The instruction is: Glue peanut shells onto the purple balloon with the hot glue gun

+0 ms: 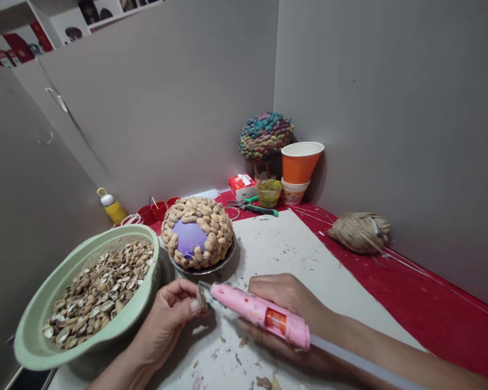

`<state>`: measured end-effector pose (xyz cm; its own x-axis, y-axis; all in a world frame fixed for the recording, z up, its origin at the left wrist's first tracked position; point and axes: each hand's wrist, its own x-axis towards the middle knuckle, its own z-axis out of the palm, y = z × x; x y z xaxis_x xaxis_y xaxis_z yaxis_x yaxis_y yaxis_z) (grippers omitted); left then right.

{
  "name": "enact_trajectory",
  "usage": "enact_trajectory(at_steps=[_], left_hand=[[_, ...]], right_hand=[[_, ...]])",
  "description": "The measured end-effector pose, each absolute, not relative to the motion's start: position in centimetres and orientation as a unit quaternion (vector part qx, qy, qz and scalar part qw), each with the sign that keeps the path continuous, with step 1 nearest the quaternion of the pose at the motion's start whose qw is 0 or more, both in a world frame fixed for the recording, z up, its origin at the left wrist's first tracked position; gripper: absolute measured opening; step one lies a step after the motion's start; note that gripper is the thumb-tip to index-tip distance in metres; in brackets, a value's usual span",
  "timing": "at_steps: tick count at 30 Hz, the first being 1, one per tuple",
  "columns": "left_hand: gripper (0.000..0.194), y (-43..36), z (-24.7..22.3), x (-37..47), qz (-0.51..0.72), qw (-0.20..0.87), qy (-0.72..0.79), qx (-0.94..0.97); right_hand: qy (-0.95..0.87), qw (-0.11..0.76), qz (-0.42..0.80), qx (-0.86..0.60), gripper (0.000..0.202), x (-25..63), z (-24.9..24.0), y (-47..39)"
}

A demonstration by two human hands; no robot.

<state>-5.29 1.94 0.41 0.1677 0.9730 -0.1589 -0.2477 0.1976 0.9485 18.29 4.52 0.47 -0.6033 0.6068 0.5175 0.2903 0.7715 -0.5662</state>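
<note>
My right hand (287,303) is wrapped round a pink hot glue gun (244,306), with a long translucent glue stick (350,352) running out of its back end. Its metal nozzle points left, at or very near a peanut shell (201,298) pinched in my left hand (173,309). Just beyond both hands, a purple balloon (189,236) covered in peanut shells (215,227) rests on a metal dish (211,269). One patch of the balloon facing me is bare. Left of my left hand stands a pale green basket (24,341) holding many peanut shell halves (101,298).
Pliers (260,209), a green-stained tub (269,193), stacked paper cups (301,168) and a colourful tree-shaped craft (266,135) stand at the back. A twine bundle (358,232) lies right on the red cloth (374,292). Shell scraps litter the grey board (276,249). A yellow bottle (113,208) leans behind the basket.
</note>
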Motion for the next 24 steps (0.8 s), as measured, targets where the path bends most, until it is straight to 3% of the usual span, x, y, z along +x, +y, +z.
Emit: enact_trajectory(at_steps=[5,11,24], left_hand=[[0.025,3.1,-0.6,-5.7,0.494,0.584,0.467,0.443],[0.019,4.3,-1.6,-6.3,0.495,0.560,0.468,0.472],[0.018,2.9,-0.9,-6.2,0.474,0.682,0.422,0.365]], right_hand=[[-0.820,0.436,0.242,-0.282,0.033,18.6,0.8,4.9],[-0.789,0.471,0.255,-0.301,0.035,18.5,1.2,5.3],[-0.794,0.467,0.296,-0.252,0.032,18.0,1.0,4.3]])
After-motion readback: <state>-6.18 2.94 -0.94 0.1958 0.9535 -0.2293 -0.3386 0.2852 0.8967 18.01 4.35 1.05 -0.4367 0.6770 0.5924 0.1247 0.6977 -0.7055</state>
